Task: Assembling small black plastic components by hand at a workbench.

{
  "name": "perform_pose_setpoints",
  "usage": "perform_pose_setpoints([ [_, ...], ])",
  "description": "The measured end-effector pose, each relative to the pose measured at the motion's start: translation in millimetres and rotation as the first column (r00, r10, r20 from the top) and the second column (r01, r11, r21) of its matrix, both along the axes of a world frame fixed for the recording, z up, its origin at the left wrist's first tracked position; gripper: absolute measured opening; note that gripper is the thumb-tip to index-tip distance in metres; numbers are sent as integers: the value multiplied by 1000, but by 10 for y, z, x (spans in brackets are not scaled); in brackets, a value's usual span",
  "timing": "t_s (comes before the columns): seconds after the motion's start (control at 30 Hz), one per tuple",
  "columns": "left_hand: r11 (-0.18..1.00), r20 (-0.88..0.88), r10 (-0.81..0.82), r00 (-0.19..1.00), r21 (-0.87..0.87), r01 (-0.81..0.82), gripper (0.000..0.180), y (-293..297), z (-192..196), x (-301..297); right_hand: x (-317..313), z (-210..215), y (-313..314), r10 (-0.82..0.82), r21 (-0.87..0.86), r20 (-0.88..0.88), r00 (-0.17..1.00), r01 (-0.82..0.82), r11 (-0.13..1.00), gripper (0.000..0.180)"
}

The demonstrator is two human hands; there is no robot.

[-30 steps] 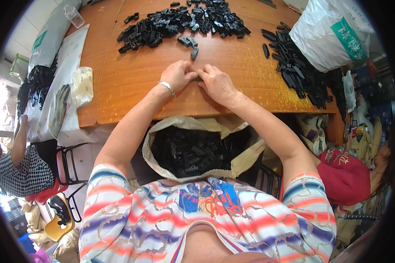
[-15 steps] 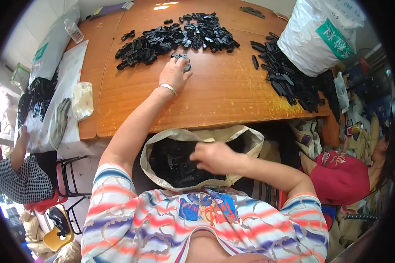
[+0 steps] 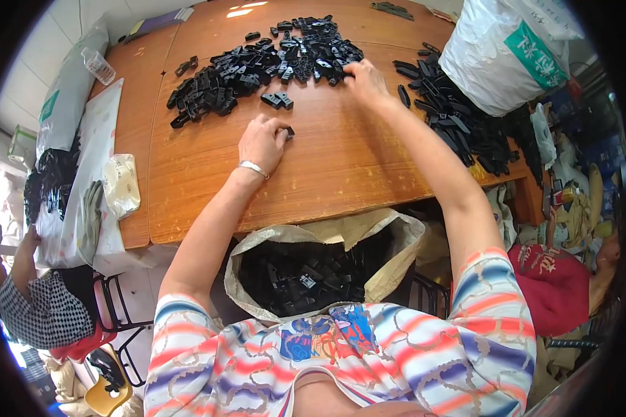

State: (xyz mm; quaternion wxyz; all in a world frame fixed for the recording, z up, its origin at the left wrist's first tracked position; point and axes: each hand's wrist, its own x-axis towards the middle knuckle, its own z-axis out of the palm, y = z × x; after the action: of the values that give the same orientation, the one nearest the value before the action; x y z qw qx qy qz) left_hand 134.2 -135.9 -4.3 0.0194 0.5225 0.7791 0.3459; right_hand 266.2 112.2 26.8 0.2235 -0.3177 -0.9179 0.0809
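Observation:
My left hand (image 3: 259, 147) rests low over the table, thumb and fingers closed round a small black plastic part (image 3: 290, 131) whose end sticks out. Just beyond it lie a few loose black plastic pieces (image 3: 277, 101), close together. At the right edge of a big heap of black plastic parts (image 3: 240, 73), my right hand (image 3: 368, 85) has its fingers curled together; what they grip is hidden. Below the table edge, between my arms, an open woven sack (image 3: 250, 242) holds many similar black parts.
Longer black pieces (image 3: 452, 125) lie at the right beside a full white sack (image 3: 483, 62). A clear bottle (image 3: 98, 66), a plastic-wrapped packet (image 3: 122, 186) and a grey glove (image 3: 90, 215) are on the left. People sit at both sides.
My right hand has moved from above the sack out to the heap's right edge. My left hand has drawn nearer with a part, away from the loose pieces.

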Motion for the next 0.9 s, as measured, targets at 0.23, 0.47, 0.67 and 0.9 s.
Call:
perform_pose_setpoints([
  [0.23,996,49,-78,996,-29,80,11,-198,48,201,-490,-46,-23,-134,-6,153,979,137,991,28],
  [0.47,985,30,-170,985,19,169,14,-352,43,319,-213,-285,-584,284,243,-103,953,-253,937,21],
  [0.67,981,-27,-193,981,-8,193,26,-442,76,350,109,-388,-642,370,352,-210,905,-283,892,10],
  [0.9,987,-75,-161,984,-28,159,30,-477,-2,295,358,-220,-1100,267,-35,-69,961,-270,962,23],
])
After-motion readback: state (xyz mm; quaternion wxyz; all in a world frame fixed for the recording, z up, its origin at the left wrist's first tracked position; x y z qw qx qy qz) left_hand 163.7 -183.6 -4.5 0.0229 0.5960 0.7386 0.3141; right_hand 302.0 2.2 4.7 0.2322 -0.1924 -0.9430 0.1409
